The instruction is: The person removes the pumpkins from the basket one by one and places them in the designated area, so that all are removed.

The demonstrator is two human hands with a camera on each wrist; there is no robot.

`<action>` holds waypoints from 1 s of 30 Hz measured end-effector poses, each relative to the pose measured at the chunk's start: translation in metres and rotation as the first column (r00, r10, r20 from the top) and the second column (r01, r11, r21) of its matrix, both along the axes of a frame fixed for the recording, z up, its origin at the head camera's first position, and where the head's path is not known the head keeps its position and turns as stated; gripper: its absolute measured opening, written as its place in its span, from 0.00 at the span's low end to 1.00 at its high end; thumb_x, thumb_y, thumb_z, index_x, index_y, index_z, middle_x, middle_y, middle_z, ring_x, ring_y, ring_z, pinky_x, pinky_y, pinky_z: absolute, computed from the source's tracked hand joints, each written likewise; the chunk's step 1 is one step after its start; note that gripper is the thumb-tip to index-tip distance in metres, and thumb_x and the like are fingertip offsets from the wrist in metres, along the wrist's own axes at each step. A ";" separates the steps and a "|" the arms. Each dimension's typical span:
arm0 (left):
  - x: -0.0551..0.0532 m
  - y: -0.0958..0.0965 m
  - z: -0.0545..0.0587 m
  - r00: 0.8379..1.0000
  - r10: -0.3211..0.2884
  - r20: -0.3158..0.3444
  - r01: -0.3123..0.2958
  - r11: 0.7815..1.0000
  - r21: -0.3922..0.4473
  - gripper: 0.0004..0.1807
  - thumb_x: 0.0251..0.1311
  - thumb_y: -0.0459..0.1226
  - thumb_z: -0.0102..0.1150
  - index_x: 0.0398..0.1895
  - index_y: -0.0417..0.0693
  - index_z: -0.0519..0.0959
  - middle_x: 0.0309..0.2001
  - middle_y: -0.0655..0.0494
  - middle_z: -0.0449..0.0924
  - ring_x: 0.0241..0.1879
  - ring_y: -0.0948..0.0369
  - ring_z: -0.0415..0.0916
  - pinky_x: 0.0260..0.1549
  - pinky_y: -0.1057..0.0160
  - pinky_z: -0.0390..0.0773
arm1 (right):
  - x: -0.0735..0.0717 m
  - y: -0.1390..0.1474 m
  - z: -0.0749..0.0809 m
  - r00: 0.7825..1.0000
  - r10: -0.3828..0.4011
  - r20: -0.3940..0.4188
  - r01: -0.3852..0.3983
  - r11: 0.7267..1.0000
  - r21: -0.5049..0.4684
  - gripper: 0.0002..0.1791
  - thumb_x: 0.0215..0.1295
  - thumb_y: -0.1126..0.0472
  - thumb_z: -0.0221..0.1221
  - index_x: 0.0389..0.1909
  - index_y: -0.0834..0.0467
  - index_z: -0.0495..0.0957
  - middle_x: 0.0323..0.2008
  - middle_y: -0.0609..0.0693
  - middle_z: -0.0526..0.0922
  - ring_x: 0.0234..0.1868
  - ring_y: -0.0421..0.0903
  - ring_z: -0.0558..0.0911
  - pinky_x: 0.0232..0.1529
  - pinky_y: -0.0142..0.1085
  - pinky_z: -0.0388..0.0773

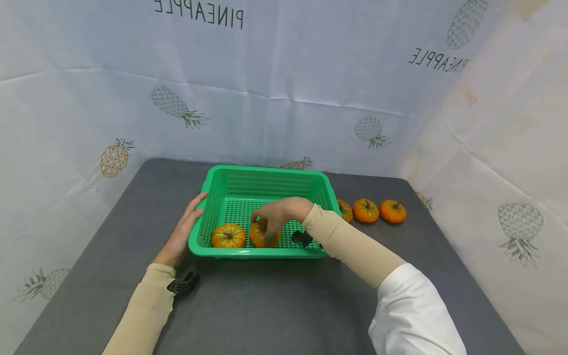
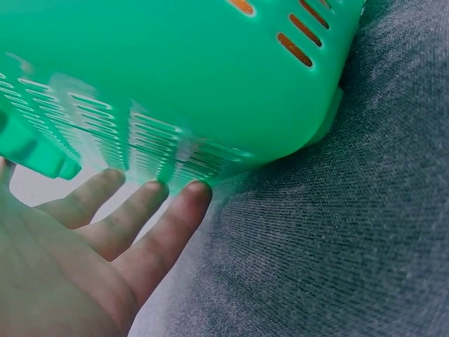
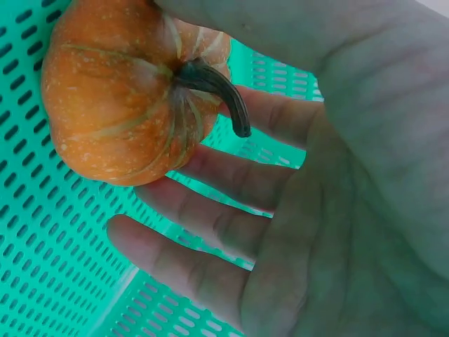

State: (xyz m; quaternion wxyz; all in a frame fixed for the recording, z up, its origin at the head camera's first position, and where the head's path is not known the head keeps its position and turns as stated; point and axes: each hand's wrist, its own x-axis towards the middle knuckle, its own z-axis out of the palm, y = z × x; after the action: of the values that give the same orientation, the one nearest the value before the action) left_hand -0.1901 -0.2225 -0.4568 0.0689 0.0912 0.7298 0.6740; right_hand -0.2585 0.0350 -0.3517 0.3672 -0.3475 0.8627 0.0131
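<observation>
Our right hand (image 1: 282, 212) grips one mini pumpkin (image 1: 256, 236) beside a second pumpkin (image 1: 228, 236) in the green plastic basket (image 1: 257, 253); our left hand (image 1: 179, 238), fingers extended, touches the basket's side.

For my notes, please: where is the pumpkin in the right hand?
In the head view, the held pumpkin is inside the green basket, by its near wall, right of another pumpkin, under the right hand.

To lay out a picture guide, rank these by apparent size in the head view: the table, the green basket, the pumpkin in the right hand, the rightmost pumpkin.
1. Table
2. Green basket
3. Unranked: gripped pumpkin and rightmost pumpkin look alike; the right hand partly covers the first.
</observation>
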 end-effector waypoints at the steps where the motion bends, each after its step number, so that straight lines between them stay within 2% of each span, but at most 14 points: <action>1: 0.000 0.000 0.000 1.000 -0.001 -0.001 0.001 1.000 0.003 0.34 0.80 0.58 0.31 0.83 0.69 0.40 0.83 0.52 0.30 0.79 0.44 0.42 0.68 0.39 0.57 | -0.001 0.001 0.000 1.000 -0.003 -0.002 0.003 1.000 -0.003 0.37 0.68 0.50 0.65 0.74 0.52 0.63 0.68 0.52 0.71 0.64 0.48 0.73 0.60 0.43 0.76; 6: 0.000 0.000 -0.001 1.000 0.000 0.000 0.000 1.000 0.009 0.34 0.80 0.58 0.32 0.83 0.69 0.40 0.83 0.51 0.31 0.78 0.44 0.43 0.68 0.39 0.57 | -0.009 0.004 -0.003 1.000 -0.026 0.007 0.027 0.999 -0.028 0.38 0.68 0.51 0.64 0.75 0.52 0.62 0.68 0.52 0.71 0.63 0.48 0.73 0.59 0.44 0.76; 12: 0.000 0.000 -0.001 1.000 0.000 0.007 0.000 1.000 -0.007 0.34 0.80 0.58 0.31 0.83 0.69 0.40 0.83 0.51 0.33 0.77 0.45 0.47 0.64 0.49 0.63 | -0.016 0.008 -0.006 0.999 -0.052 0.002 0.052 0.997 -0.056 0.38 0.67 0.50 0.65 0.75 0.51 0.62 0.67 0.52 0.71 0.61 0.48 0.73 0.58 0.44 0.77; 15: 0.000 -0.001 -0.001 1.000 0.001 0.012 -0.001 1.000 -0.008 0.34 0.79 0.58 0.31 0.83 0.69 0.40 0.83 0.51 0.33 0.77 0.45 0.47 0.64 0.51 0.63 | -0.017 0.008 -0.007 0.999 -0.047 0.009 0.048 0.997 -0.062 0.37 0.67 0.50 0.64 0.75 0.51 0.63 0.66 0.52 0.72 0.60 0.48 0.73 0.57 0.43 0.77; 23: 0.000 0.000 0.000 1.000 0.006 0.013 -0.006 1.000 -0.005 0.34 0.80 0.58 0.31 0.83 0.69 0.40 0.83 0.51 0.32 0.78 0.45 0.45 0.67 0.43 0.59 | -0.016 0.005 -0.010 0.999 -0.019 0.033 0.022 0.997 -0.070 0.41 0.66 0.49 0.65 0.77 0.55 0.60 0.67 0.53 0.71 0.61 0.47 0.73 0.59 0.42 0.76; 27: 0.000 0.000 0.000 1.000 0.008 0.014 -0.008 1.000 0.007 0.34 0.80 0.58 0.32 0.83 0.68 0.40 0.83 0.52 0.32 0.78 0.45 0.44 0.69 0.38 0.56 | -0.016 0.004 -0.012 1.000 -0.020 0.023 0.021 0.998 -0.059 0.42 0.66 0.48 0.65 0.76 0.54 0.60 0.66 0.52 0.72 0.61 0.47 0.74 0.58 0.42 0.77; 30: 0.000 0.000 0.000 1.000 0.007 0.017 -0.007 1.000 0.008 0.34 0.80 0.58 0.32 0.83 0.68 0.40 0.83 0.52 0.32 0.78 0.45 0.43 0.69 0.38 0.55 | -0.016 0.003 -0.016 1.000 -0.012 0.006 0.012 0.999 -0.049 0.42 0.64 0.46 0.66 0.76 0.52 0.62 0.66 0.52 0.72 0.60 0.47 0.73 0.58 0.42 0.77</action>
State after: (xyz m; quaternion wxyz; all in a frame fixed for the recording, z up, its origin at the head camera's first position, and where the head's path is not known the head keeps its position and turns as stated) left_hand -0.1903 -0.2223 -0.4563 0.0721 0.0832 0.7270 0.6778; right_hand -0.2747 0.0380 -0.3673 0.3612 -0.3511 0.8638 -0.0113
